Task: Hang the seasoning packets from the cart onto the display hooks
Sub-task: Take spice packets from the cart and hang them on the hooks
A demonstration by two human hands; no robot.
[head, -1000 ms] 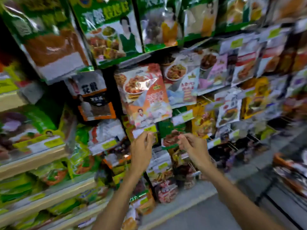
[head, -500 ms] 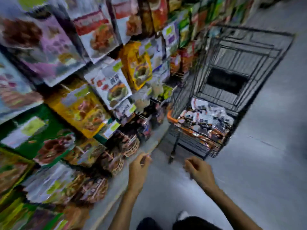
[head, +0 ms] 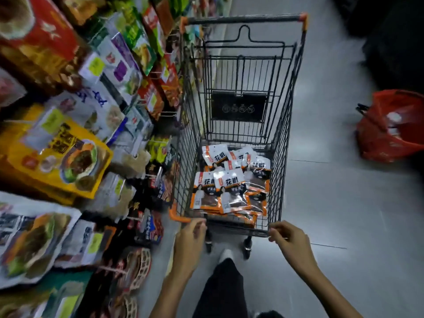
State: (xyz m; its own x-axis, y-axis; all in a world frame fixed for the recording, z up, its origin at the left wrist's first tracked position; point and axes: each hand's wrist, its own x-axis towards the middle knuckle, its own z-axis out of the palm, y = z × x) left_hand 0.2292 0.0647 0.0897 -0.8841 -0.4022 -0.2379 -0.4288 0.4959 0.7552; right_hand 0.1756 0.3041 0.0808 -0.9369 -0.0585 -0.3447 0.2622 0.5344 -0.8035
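Note:
A black wire cart (head: 278, 138) with orange corners stands in the aisle ahead of me. Several white, black and orange seasoning packets (head: 229, 189) lie in a loose pile on its bottom. My left hand (head: 189, 242) hovers at the cart's near left corner, fingers loosely curled, holding nothing. My right hand (head: 290, 239) hovers at the near right corner, fingers also curled and empty. The display (head: 75, 138) on my left is full of hanging seasoning bags; its hooks are hidden by them.
A red shopping basket (head: 390, 127) sits on the grey floor to the right of the cart. My dark trouser leg and white shoe (head: 226, 255) are just behind the cart. Shelf goods crowd the left side down to floor level.
My view swung from the hanging display down to the cart. Both hands left the hooks and came down to the cart's near rim, empty.

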